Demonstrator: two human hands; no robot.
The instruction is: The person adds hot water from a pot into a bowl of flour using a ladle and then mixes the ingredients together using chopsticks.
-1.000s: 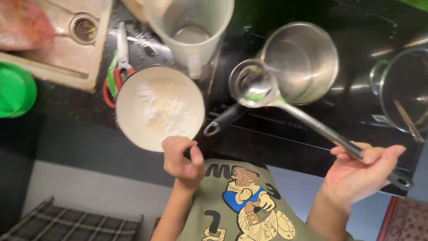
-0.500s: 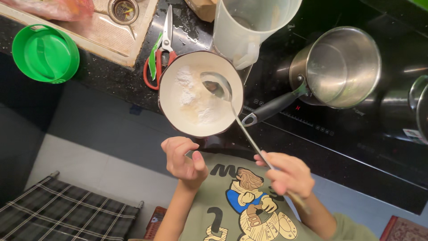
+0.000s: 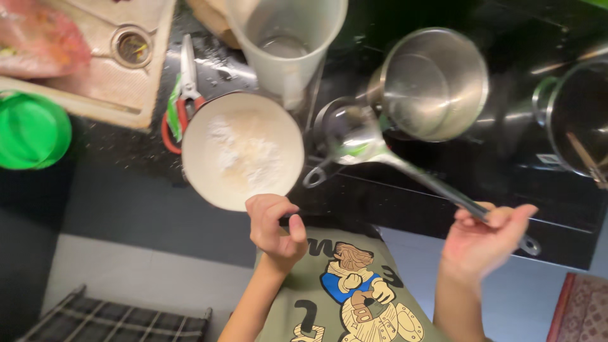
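1. Right hand [image 3: 484, 240] at about 4 o'clock in the head view, fingers curled loosely round the far end of a long steel ladle [image 3: 405, 171]; not a tight fist, thumb and fingertips pinching the handle.
2. Ladle's long axis running from 4 o'clock up toward 10 o'clock; its cup hanging between the white bowl [image 3: 244, 149] and the steel saucepan [image 3: 434, 82], above the saucepan's own handle. Whether the cup holds anything: cannot tell.
3. Left hand [image 3: 272, 225] at 6 o'clock of the white bowl, half closed, fingertips at or just under the near rim; real contact hard to confirm. Nothing else held.
4. White bowl of floury powder lying at 9 o'clock from the ladle's cup, just beside it; left hand much the nearer to the bowl.
5. Around: clear plastic jug [image 3: 285, 41] at 12 o'clock of the bowl, scissors [image 3: 183, 88] at its 10 o'clock, green lid [image 3: 31, 130] far out at 9 o'clock.
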